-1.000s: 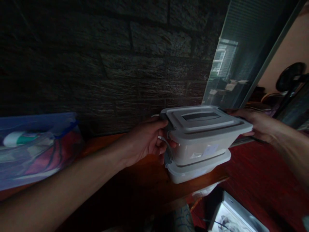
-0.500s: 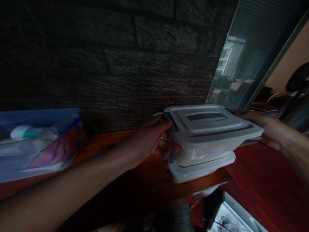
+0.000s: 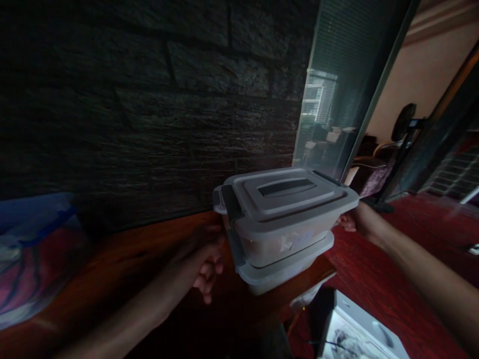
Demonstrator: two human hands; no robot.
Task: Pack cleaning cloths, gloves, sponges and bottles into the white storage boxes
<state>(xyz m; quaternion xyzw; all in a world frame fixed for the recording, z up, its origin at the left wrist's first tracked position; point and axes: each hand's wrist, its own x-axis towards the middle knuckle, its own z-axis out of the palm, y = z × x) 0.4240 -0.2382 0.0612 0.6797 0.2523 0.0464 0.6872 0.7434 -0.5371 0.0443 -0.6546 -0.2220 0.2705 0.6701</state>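
A clear storage box with a pale lid (image 3: 292, 212) and dark grey side latches sits on top of a similar lidded box (image 3: 269, 286). The stack stands on the wooden table (image 3: 149, 227) at its right end. To the left of the stack, my left hand (image 3: 205, 264) is off the box, its blurred fingers loosely bent and apart. My right hand (image 3: 352, 222) is beside the right end of the upper box, below its lid rim. Its fingers are partly hidden but look loosely bent, gripping nothing I can see.
A clear bag with blue trim (image 3: 41, 249) lies at the left. Behind the table rises a dark stone wall (image 3: 168, 119), with a glass panel (image 3: 322, 99) beside it. A box with a printed picture (image 3: 359, 329) stands low at front right, near the red floor (image 3: 419, 239).
My left hand has let go of the upper box and drawn back left. My right hand has loosened from its right end. The view has swung right; the stack stays on the table.
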